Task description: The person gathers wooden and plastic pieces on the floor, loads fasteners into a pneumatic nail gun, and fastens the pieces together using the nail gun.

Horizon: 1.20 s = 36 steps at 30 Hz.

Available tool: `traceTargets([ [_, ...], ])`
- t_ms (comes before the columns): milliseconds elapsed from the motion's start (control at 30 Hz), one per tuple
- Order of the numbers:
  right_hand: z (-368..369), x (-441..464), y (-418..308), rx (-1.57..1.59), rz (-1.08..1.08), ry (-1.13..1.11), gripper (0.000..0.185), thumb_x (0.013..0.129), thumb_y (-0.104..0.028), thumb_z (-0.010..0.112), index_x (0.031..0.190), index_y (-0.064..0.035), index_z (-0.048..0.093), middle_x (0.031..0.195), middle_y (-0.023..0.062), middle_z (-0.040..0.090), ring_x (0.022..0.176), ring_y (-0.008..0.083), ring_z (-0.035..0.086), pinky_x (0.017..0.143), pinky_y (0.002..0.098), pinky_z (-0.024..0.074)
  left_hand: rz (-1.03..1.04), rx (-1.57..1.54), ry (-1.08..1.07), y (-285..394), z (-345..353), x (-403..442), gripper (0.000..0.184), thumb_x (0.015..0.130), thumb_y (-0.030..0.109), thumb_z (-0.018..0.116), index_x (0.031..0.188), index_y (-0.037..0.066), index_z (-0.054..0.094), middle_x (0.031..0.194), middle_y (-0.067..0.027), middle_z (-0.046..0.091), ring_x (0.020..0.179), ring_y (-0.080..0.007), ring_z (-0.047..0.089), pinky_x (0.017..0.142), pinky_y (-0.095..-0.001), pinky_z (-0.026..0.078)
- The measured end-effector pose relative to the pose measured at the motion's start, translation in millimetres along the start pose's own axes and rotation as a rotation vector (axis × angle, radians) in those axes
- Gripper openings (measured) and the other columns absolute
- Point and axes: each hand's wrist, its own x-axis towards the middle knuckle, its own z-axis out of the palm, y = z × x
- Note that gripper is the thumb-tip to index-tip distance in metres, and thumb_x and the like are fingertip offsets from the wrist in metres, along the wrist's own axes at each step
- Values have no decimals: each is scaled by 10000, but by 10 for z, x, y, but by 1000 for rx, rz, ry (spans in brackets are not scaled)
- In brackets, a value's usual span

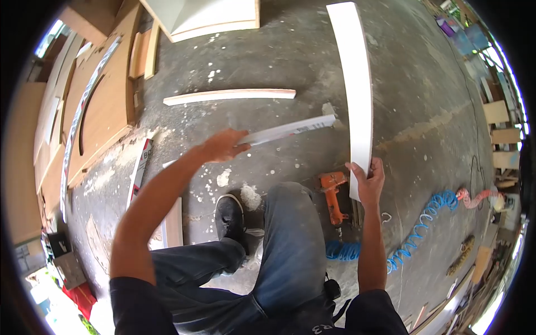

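Observation:
My left hand (223, 146) is closed around the near end of a narrow white strip (296, 128) with printing on its side. The strip points right, and its far end comes close to a long white board (357, 84). Near the board's lower end, my right hand (369, 180) grips it, thumb on the white face. An orange nail gun (334, 196) lies on the floor just left of that hand, partly behind the board. Another white strip (229, 96) rests on the floor beyond my left hand.
A white panelled box (206, 17) stands at the top. Wooden panels (106, 95) lean along the left side. A coiled blue hose (419, 229) crosses the floor at right. Printed strips (139, 167) and a pale board (173, 223) lie beside my left arm.

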Motion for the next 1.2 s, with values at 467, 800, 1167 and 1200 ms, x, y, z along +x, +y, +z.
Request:
traceTargets([
  [467, 158, 140, 197, -614, -326, -112, 352, 754, -81, 755, 1079, -109, 623, 962, 86, 688, 910, 284, 690, 798, 372, 528, -59, 102, 317, 344, 1478, 382, 200, 948, 266, 606, 1062, 103, 590, 1036, -159, 673, 1061, -364, 614, 893, -520, 440],
  [800, -165, 606, 219, -741, -375, -362, 319, 667, -27, 669, 968, -131, 685, 898, 72, 690, 907, 316, 664, 819, 431, 518, -423, 66, 436, -703, 639, -159, 621, 771, 100, 743, 1350, 114, 519, 1212, -169, 502, 1232, -354, 451, 966, -570, 422],
  [1167, 715, 754, 412, -994, -549, -683, 215, 656, -82, 663, 831, -174, 747, 784, 64, 654, 870, 256, 623, 899, 396, 443, -362, -128, 424, -348, -37, -65, 773, 657, 211, 897, 1290, 58, 481, 1204, -236, 653, 1115, -382, 640, 954, -470, 494],
  [1200, 843, 794, 511, -973, -585, -703, 218, 664, -86, 654, 841, -172, 750, 786, 73, 657, 862, 256, 627, 902, 395, 440, -338, -122, 429, -251, -1, -3, 774, 658, 219, 900, 1290, 58, 484, 1199, -234, 654, 1123, -378, 637, 956, -469, 494],
])
